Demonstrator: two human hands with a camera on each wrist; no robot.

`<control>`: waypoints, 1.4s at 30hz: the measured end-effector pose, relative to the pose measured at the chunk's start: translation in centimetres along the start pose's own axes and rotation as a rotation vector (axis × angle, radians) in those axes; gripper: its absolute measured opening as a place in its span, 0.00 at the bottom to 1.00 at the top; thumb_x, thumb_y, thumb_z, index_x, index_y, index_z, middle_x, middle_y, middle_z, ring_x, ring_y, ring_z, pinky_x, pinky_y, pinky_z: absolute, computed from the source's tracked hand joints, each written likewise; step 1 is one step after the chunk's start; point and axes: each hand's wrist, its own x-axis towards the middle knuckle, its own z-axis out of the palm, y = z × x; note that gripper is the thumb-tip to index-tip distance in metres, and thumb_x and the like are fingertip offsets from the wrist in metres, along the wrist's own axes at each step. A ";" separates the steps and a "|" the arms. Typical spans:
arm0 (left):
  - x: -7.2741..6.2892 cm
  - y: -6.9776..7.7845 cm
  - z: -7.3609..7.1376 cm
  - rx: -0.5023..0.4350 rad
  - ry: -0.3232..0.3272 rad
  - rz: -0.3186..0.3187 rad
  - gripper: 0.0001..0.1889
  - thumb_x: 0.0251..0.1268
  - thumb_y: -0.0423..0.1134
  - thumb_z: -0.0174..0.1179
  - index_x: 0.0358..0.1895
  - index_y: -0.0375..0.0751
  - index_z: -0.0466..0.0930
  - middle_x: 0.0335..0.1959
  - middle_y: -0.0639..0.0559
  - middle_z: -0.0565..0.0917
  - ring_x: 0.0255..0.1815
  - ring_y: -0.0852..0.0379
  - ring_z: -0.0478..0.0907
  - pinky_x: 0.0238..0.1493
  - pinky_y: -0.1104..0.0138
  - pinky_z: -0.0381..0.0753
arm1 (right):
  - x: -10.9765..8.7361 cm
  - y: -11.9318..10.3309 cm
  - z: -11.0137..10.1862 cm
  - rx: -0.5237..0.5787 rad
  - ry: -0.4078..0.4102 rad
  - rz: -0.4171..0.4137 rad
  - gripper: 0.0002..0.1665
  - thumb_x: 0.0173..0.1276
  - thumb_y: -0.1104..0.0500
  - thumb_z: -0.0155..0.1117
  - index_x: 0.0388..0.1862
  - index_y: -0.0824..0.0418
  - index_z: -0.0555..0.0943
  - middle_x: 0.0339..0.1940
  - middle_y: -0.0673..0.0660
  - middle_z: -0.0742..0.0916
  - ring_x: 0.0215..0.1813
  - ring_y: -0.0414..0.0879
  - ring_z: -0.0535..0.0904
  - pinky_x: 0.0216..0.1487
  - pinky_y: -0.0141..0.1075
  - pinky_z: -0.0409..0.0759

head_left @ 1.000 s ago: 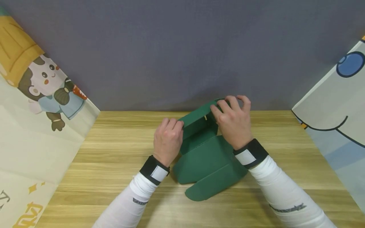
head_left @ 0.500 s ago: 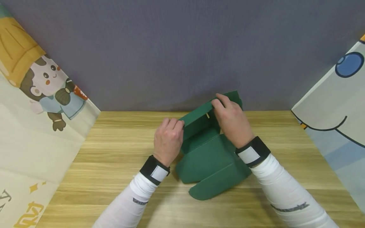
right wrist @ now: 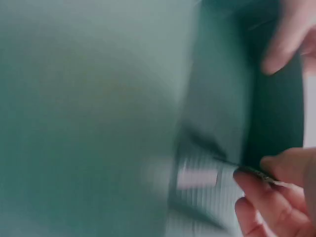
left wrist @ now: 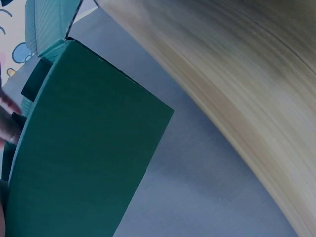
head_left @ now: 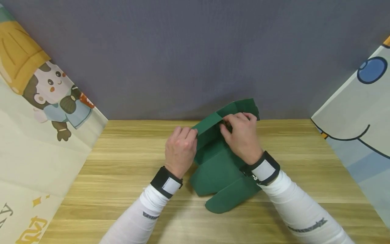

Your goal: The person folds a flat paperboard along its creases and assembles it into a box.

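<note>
A partly folded green cardboard box (head_left: pixel 217 173) stands on the table, its front panels spread toward me. My left hand (head_left: pixel 181 149) grips the left end of its raised back wall (head_left: pixel 208 124). In the left wrist view that wall's outer panel (left wrist: pixel 89 143) fills the left side. At the wall's right end my right hand (head_left: pixel 243 137) pinches a thin cardboard edge between thumb and fingers, as the right wrist view shows with the fingers (right wrist: pixel 269 200). Behind it a green end flap (head_left: pixel 243 105) sticks out to the right. The inner corner is partly hidden by the right hand.
The wooden table (head_left: pixel 128 162) meets a grey backdrop (head_left: pixel 170 61) just behind the box. Printed cartoon panels flank it, one with a chef figure (head_left: pixel 61 91) on the left and a white one (head_left: pixel 353 101) on the right.
My right hand has come off the wall's top right edge and dropped to the inner corner, uncovering the end flap. My left hand keeps its grip, and the box has shifted slightly right.
</note>
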 end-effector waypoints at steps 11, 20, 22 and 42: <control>-0.2 0.2 0.1 0.006 -0.003 -0.011 0.05 0.58 0.29 0.61 0.35 0.39 0.84 0.32 0.48 0.85 0.30 0.51 0.76 0.31 0.65 0.80 | -0.3 -0.2 0.3 0.197 -0.051 0.166 0.10 0.63 0.54 0.70 0.39 0.59 0.84 0.34 0.55 0.88 0.39 0.50 0.82 0.60 0.52 0.65; -0.4 -0.4 0.0 0.007 -0.027 -0.030 0.05 0.56 0.29 0.64 0.36 0.39 0.84 0.32 0.48 0.85 0.32 0.51 0.77 0.33 0.64 0.81 | -0.4 1.0 -0.8 0.081 -0.023 0.061 0.20 0.63 0.47 0.70 0.48 0.58 0.85 0.43 0.54 0.89 0.49 0.52 0.78 0.59 0.59 0.59; -0.4 -0.5 0.0 0.007 -0.027 -0.032 0.05 0.56 0.30 0.65 0.36 0.39 0.84 0.32 0.48 0.85 0.32 0.50 0.77 0.33 0.64 0.81 | -0.3 1.5 -1.3 0.106 0.011 0.073 0.20 0.64 0.47 0.68 0.48 0.59 0.85 0.43 0.55 0.88 0.49 0.53 0.78 0.58 0.59 0.59; -0.4 -0.9 0.1 -0.001 -0.027 -0.046 0.05 0.56 0.29 0.65 0.36 0.38 0.84 0.32 0.47 0.85 0.31 0.51 0.76 0.33 0.65 0.81 | 0.5 6.7 -3.5 0.088 -0.125 0.247 0.12 0.68 0.56 0.65 0.45 0.63 0.84 0.34 0.60 0.88 0.24 0.49 0.81 0.34 0.45 0.77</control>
